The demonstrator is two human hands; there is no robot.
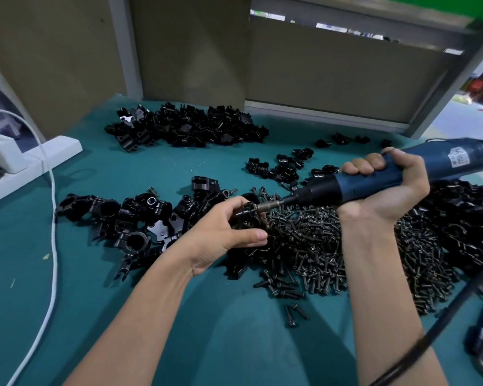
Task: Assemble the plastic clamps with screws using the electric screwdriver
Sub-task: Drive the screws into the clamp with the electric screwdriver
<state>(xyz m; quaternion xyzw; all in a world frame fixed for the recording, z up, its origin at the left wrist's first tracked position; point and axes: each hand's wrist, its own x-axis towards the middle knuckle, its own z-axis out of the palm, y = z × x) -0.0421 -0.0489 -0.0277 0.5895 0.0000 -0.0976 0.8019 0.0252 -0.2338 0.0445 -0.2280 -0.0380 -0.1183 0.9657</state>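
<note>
Nearest the camera, two bare forearms are stretched over a teal table cover [221, 330], on which a few loose screws [296, 313] are scattered. A white cable [53, 246] is laid along the left side, and a black cable [430, 338] is draped across the lower right corner. Further in, a large screw heap [332, 252] is spread from between the wrists towards the right.

A black plastic clamp [246, 222] is gripped in the left hand [221, 232], with the fingers curled over its top and the thumb pressed along its near side. It is held at the left edge of the screw heap. The blue electric screwdriver [388, 176] is clasped in the right hand [385, 188], all fingers wrapped round its barrel. The tool is tilted down to the left, and its bit [265, 206] is set against the top of the held clamp.

Just left of the left hand a left clamp pile [129, 218] is heaped, and a right clamp pile [463, 218] lies behind the right wrist. Beyond the tool a small clamp group [285, 168] is scattered. A far clamp pile [187, 126] is banked near the cardboard wall [332, 79], and a white power strip [39, 157] is placed at the left edge
</note>
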